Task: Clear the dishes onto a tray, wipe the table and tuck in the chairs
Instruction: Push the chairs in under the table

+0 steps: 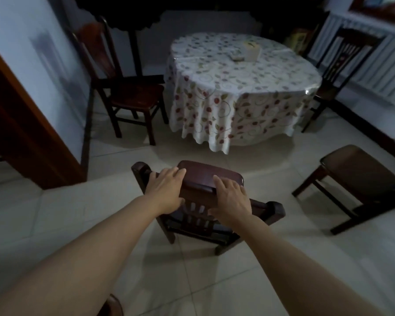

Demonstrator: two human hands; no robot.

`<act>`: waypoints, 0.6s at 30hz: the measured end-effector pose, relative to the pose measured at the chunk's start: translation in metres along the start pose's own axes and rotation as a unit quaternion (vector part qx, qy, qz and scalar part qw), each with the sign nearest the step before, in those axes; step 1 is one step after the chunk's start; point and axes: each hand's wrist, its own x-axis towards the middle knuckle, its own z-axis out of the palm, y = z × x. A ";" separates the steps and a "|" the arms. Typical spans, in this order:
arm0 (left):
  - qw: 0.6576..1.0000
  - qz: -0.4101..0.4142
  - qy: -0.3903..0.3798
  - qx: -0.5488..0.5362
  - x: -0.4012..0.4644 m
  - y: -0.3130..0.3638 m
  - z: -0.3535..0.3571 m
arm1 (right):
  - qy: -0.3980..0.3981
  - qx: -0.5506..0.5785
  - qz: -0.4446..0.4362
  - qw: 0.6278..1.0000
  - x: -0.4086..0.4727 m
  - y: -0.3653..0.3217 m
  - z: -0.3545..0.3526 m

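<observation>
In the head view, the left hand [167, 190] and the right hand [230, 199] both rest on the top rail of the near chair [205, 179]. The fingers lie over the rail, and the thumbs seem to be under it, so each grip holds the wood lightly. This chair stands well apart from the round surface [242, 71] with its flowered cloth. To do this step well, I think one pushes it straight forward, both hands equal, until the seat goes under the cloth edge.
</observation>
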 end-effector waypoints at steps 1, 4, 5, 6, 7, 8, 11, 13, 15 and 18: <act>1.000 0.015 -0.008 0.002 0.005 -0.004 0.002 | 0.002 -0.006 0.014 1.000 0.002 -0.002 0.004; 0.999 0.053 -0.001 0.009 0.018 -0.011 0.011 | 0.043 -0.050 0.044 0.997 0.008 -0.009 0.016; 0.998 0.064 0.015 0.017 0.022 -0.011 0.013 | 0.064 -0.060 0.052 0.995 0.010 -0.010 0.019; 0.997 0.074 0.030 0.024 0.026 -0.012 0.016 | 0.078 -0.061 0.060 0.993 0.011 -0.011 0.022; 0.995 0.081 0.048 0.033 0.028 -0.010 0.016 | 0.095 -0.060 0.060 0.992 0.012 -0.011 0.021; 0.994 0.088 0.055 0.042 0.031 -0.010 0.019 | 0.102 -0.057 0.062 0.991 0.012 -0.010 0.024; 0.990 0.102 0.085 0.051 0.036 -0.010 0.019 | 0.106 -0.052 0.051 0.992 0.013 -0.008 0.025; 0.987 0.124 0.090 0.056 0.039 -0.014 0.019 | 0.097 -0.048 0.047 0.993 0.014 -0.006 0.023; 0.983 0.143 0.097 0.057 0.043 -0.018 0.019 | 0.088 -0.046 0.038 0.994 0.015 -0.004 0.020; 0.979 0.158 0.113 0.054 0.053 -0.019 0.013 | 0.091 -0.027 0.029 0.995 0.023 0.000 0.012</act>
